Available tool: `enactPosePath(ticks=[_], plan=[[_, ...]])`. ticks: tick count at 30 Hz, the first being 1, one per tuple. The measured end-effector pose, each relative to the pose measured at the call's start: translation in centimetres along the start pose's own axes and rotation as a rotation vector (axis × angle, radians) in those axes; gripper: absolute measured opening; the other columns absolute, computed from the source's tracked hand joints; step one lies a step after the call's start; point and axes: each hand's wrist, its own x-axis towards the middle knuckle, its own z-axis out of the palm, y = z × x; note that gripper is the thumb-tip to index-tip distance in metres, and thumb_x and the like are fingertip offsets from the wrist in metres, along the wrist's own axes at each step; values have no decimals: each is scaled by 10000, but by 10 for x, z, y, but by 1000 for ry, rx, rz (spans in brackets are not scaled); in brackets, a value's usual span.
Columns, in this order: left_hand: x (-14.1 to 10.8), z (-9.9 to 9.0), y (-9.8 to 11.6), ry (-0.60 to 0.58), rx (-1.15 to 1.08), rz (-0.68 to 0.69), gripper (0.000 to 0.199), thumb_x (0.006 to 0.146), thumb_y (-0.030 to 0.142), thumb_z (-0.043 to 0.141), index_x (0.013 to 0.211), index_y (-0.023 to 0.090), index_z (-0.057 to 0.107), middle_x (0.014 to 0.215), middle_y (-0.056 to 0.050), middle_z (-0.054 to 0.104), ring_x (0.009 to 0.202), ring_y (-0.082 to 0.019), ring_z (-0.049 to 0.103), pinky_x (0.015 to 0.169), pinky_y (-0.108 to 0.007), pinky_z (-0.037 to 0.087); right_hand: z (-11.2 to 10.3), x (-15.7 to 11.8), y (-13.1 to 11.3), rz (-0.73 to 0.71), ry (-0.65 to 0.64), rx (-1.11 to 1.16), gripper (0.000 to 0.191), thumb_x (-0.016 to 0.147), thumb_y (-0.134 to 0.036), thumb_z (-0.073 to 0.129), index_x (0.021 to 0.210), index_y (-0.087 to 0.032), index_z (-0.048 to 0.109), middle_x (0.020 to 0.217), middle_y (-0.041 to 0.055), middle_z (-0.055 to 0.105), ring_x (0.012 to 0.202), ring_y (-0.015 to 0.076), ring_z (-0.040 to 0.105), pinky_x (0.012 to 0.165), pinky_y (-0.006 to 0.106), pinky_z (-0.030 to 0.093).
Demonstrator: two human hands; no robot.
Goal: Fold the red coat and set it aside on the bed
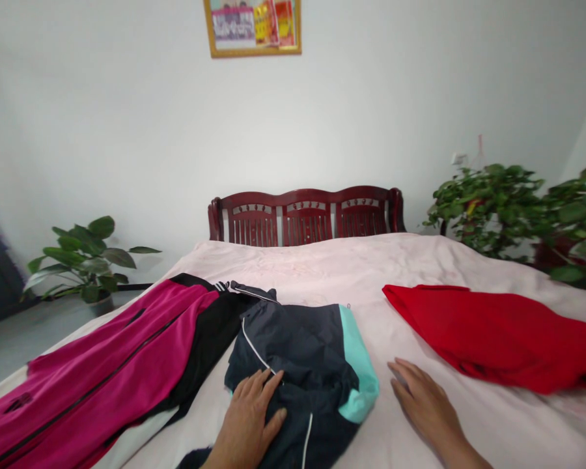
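Left of the hands, a pink and black jacket [92, 371] lies stretched along the bed sheet [322, 267], its smooth knit crossed by a dark zip. The left hand [247, 417] rests open and flat on a folded navy jacket [303, 352], a thin, slick shell with a mint panel and white piping; a flat palm suits such cloth, smoothing without bunching. The right hand [422, 404] lies open on the sheet, apart from the left, just beside the mint edge. Farther right spreads a soft, rumpled red cloth [493, 335].

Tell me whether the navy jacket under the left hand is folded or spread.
Folded: the navy-and-mint jacket lies gathered into a compact rectangle under the left hand.
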Motion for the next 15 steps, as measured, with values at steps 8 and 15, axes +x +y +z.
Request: enactPosePath(ticks=[8,15], plan=[[0,-6,6,0,-12,-21,543,901,399,514,1432,288,474,1467,-73,520,1358,-266,456,1152,-478,342,3,0,1,-17,35,21,475,882,-378,384,1205,-177,668,1322,110,624,1248,267,555,1063,446,428],[1,-5,5,8,-22,-9,543,905,402,509,1435,291,468,1468,-74,520,1361,-266,451,1153,-482,341,3,0,3,-11,21,26,480,878,-372,381,1207,-171,669,1327,114,620,1251,267,552,1066,449,425]])
